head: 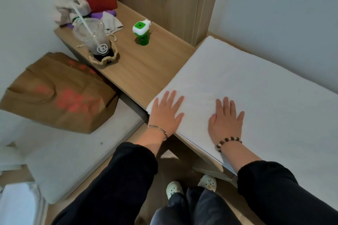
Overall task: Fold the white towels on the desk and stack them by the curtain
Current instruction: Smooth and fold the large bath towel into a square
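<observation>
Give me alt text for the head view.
The left hand and right hand lie flat on a white towel laid over the wooden desk. A plastic cup and a green bottle stand farther left.

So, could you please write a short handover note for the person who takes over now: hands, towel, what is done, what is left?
Left hand: open, flat on the near left corner of the white towel.
Right hand: open, flat on the towel near its front edge.
Towel: lies on the desk; layers show at the front edge, so it looks folded at least once.
To do: finish folding, then stack; no curtain or stack is in view.
</observation>
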Demonstrator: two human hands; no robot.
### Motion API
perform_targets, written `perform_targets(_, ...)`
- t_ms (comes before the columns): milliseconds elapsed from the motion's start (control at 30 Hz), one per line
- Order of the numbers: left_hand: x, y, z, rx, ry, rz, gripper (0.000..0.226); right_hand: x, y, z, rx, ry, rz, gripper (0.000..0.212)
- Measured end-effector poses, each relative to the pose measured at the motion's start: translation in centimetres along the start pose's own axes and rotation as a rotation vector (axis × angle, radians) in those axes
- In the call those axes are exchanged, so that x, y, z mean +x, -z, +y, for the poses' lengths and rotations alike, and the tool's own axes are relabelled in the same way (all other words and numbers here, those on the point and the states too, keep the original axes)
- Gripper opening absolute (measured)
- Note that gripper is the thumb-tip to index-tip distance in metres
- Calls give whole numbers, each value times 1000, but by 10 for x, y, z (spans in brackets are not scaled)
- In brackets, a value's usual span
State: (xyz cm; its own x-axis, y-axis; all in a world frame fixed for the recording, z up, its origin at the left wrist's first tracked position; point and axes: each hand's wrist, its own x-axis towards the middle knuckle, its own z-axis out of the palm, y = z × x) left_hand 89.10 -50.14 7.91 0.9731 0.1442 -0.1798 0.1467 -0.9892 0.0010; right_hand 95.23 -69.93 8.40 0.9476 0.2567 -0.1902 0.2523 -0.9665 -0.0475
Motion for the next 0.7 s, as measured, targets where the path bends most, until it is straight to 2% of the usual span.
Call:
perform_targets(67,8,2,-10,-8,164,1,58,0,-1,-2,-21,-16,-18,58)
perform_targets(133,14,7,-8,2,216,5,59,6,2,-10,-25,-39,-31,58)
perform_targets(200,18,8,0,9,147,37,58,15,6,-20,-6,-8,-21,58)
perform_targets(267,18,3,3,-20,65,33,58,26,7,-26,-8,102,-20,57)
perform_targets(333,18,0,2,-84,74,29,59,35,6,-25,-38,172,-46,56)
perform_targets(567,25,7,6,-197,184,39,56,67,13,-15,67,-61,-41,59)
perform_targets(700,46,18,15,-139,291,152,39,103,24,-33,0,208,-12,55)
